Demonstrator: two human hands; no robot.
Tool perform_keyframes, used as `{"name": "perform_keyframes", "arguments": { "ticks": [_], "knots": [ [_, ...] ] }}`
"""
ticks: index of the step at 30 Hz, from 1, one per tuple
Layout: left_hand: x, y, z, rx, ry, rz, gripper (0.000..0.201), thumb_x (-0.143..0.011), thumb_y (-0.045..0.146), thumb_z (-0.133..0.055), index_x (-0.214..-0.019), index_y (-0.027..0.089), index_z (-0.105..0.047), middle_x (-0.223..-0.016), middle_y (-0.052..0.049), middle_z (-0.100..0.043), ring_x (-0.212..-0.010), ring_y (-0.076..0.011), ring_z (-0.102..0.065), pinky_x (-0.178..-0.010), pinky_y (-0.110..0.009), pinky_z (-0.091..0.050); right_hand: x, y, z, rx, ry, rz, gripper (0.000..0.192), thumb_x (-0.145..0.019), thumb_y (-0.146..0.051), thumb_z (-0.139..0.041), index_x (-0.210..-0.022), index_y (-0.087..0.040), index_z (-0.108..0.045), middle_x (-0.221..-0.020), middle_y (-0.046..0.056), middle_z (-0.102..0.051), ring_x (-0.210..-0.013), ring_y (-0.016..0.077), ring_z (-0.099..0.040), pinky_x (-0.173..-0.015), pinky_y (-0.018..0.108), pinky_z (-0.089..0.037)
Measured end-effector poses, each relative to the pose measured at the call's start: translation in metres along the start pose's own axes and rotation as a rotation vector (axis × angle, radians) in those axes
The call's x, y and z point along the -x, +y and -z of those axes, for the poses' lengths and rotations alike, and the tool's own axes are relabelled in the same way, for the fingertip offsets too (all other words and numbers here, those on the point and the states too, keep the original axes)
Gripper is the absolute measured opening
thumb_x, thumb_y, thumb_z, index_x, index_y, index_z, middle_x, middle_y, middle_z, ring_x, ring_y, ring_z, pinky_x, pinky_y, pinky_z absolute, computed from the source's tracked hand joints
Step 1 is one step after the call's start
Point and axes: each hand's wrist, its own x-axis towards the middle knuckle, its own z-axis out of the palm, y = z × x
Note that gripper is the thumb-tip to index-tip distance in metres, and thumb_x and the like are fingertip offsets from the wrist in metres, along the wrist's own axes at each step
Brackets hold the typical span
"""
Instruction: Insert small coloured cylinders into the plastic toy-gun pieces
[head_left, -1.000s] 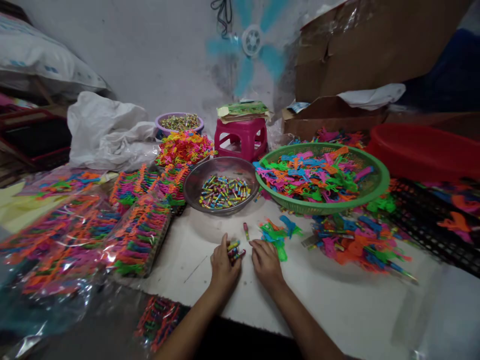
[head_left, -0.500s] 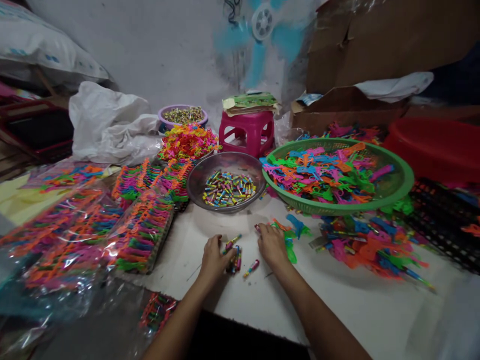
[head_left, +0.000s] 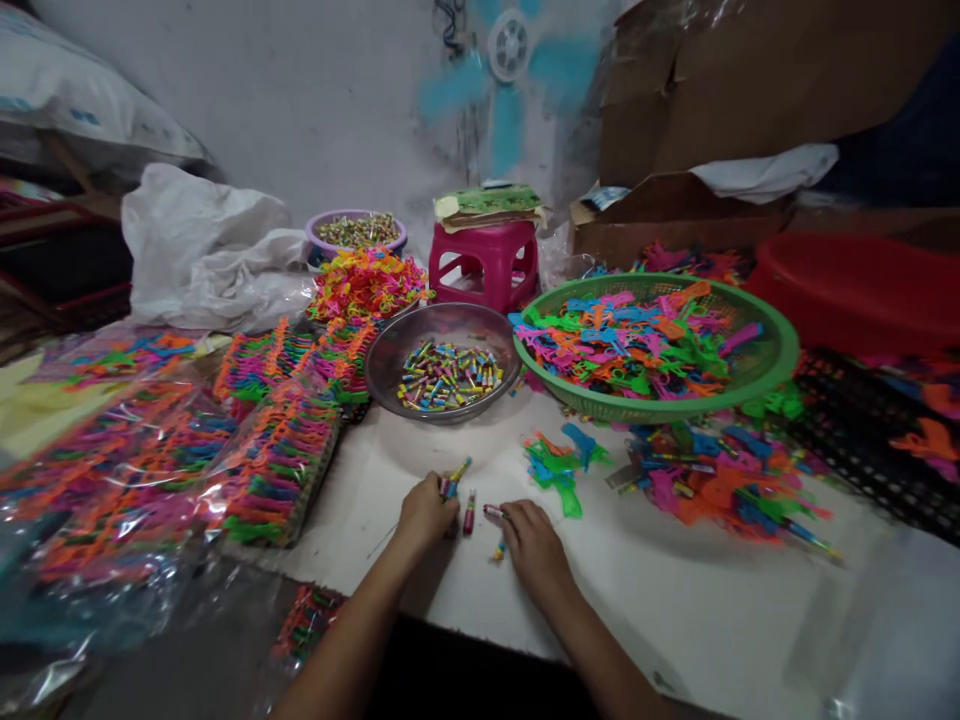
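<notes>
On the white tabletop [head_left: 420, 445], my left hand [head_left: 424, 515] is closed around a few small, brightly printed tubes [head_left: 454, 478], their ends poking out past the fingers. A single red tube [head_left: 469, 512] lies just right of it, between the two hands. My right hand [head_left: 534, 545] has its fingertips closed on another small red tube [head_left: 493, 511]. Partly under that hand is a yellow and blue tube [head_left: 499, 551]. Beyond my hands stands a grey bowl [head_left: 375, 375] holding many similar tubes. A little pile of green, blue and orange plastic pieces [head_left: 566, 462] sits beyond my right hand.
A green basket [head_left: 645, 408] heaped with coloured plastic pieces stands at right, with a loose heap [head_left: 720, 490] before it. Bagged rows of coloured pieces [head_left: 277, 450] fill the left. Behind are a pink stool [head_left: 484, 255], a fan [head_left: 510, 48] and a red basin [head_left: 862, 290].
My right hand has come back toward me from beside the plastic pieces, to the loose tubes. The left hand has gathered tubes into its fingers. The view has shifted slightly.
</notes>
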Motion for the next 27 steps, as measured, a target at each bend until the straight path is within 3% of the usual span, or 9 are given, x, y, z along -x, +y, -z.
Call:
{"name": "perform_keyframes", "arguments": {
  "ticks": [5, 7, 10, 12, 15, 19, 21, 24, 27],
  "knots": [
    [0.001, -0.018, 0.005, 0.255, 0.064, 0.046, 0.005, -0.069, 0.021, -0.049, -0.073, 0.02, -0.046, -0.065, 0.001, -0.055, -0.067, -0.0158, -0.054, -0.06, -0.024, -0.037, 0.001, 0.003, 0.013, 0.018, 0.166, -0.113, 0.024, -0.086, -0.027, -0.037, -0.096, -0.015, -0.054, -0.087, 0.008, -0.06, -0.084, 0.0185, -0.054, -0.076, 0.032, -0.044],
    [0.007, -0.025, 0.003, 0.411, 0.054, 0.073, 0.01, -0.072, 0.027, -0.048, -0.069, 0.02, -0.042, -0.057, 0.005, -0.048, -0.056, -0.0119, -0.051, -0.053, -0.021, -0.037, 0.009, 0.001, 0.013, 0.067, 0.158, -0.155, 0.025, -0.086, -0.029, -0.036, -0.093, -0.015, -0.055, -0.083, 0.008, -0.06, -0.079, 0.0186, -0.054, -0.072, 0.031, -0.044],
    [0.02, -0.03, -0.001, 0.648, -0.055, 0.125, 0.023, -0.071, 0.038, -0.051, -0.064, 0.02, -0.04, -0.047, 0.008, -0.039, -0.04, -0.0075, -0.041, -0.04, -0.019, -0.032, 0.019, -0.003, 0.007, 0.198, 0.054, -0.134, 0.023, -0.085, -0.027, -0.037, -0.083, -0.016, -0.058, -0.074, 0.007, -0.059, -0.07, 0.0195, -0.054, -0.067, 0.032, -0.044],
    [0.032, -0.028, -0.003, 0.784, -0.157, 0.156, 0.025, -0.07, 0.041, -0.053, -0.065, 0.018, -0.044, -0.046, 0.008, -0.041, -0.037, -0.0065, -0.041, -0.037, -0.018, -0.032, 0.021, -0.005, 0.003, 0.271, 0.001, -0.115, 0.022, -0.084, -0.024, -0.038, -0.08, -0.017, -0.059, -0.071, 0.008, -0.058, -0.067, 0.0201, -0.054, -0.063, 0.033, -0.043],
    [0.052, -0.016, -0.009, 0.982, -0.291, 0.206, 0.025, -0.073, 0.04, -0.052, -0.076, 0.015, -0.053, -0.063, -0.001, -0.058, -0.055, -0.01, -0.057, -0.049, -0.02, -0.044, 0.016, -0.008, 0.002, 0.229, -0.046, -0.164, 0.021, -0.083, -0.019, -0.039, -0.079, -0.017, -0.06, -0.072, 0.007, -0.059, -0.066, 0.0196, -0.056, -0.061, 0.031, -0.044],
    [0.073, 0.001, -0.023, 1.582, -0.435, 0.334, 0.023, -0.074, 0.033, -0.057, -0.088, 0.015, -0.057, -0.093, -0.007, -0.063, -0.084, -0.0152, -0.061, -0.074, -0.026, -0.049, 0.012, -0.03, 0.01, -0.025, -0.096, -0.235, 0.019, -0.08, -0.019, -0.044, -0.086, -0.017, -0.061, -0.075, 0.005, -0.06, -0.07, 0.0163, -0.058, -0.065, 0.025, -0.045],
    [0.078, 0.005, -0.03, 1.754, -0.462, 0.366, 0.02, -0.073, 0.027, -0.06, -0.09, 0.015, -0.058, -0.09, -0.006, -0.064, -0.081, -0.0149, -0.062, -0.073, -0.025, -0.049, 0.011, -0.048, 0.015, -0.071, -0.178, -0.177, 0.022, -0.078, -0.016, -0.045, -0.093, -0.017, -0.061, -0.082, 0.006, -0.061, -0.078, 0.0173, -0.057, -0.071, 0.026, -0.045],
    [0.077, 0.001, -0.03, 1.801, -0.474, 0.413, 0.016, -0.073, 0.018, -0.06, -0.087, 0.011, -0.06, -0.08, -0.007, -0.066, -0.078, -0.0165, -0.063, -0.069, -0.024, -0.05, 0.001, -0.064, 0.024, -0.127, -0.375, -0.034, 0.027, -0.076, -0.015, -0.047, -0.098, -0.02, -0.061, -0.09, 0.005, -0.061, -0.086, 0.0178, -0.055, -0.077, 0.026, -0.043],
    [0.066, -0.012, -0.017, 1.796, -0.368, 0.503, 0.008, -0.074, 0.011, -0.056, -0.082, 0.01, -0.058, -0.078, -0.008, -0.067, -0.074, -0.0178, -0.064, -0.066, -0.027, -0.051, -0.024, -0.058, 0.028, -0.13, -0.482, 0.075, 0.032, -0.079, -0.014, -0.042, -0.106, -0.023, -0.057, -0.094, 0.004, -0.06, -0.087, 0.0153, -0.053, -0.077, 0.025, -0.041]
  ]
}}
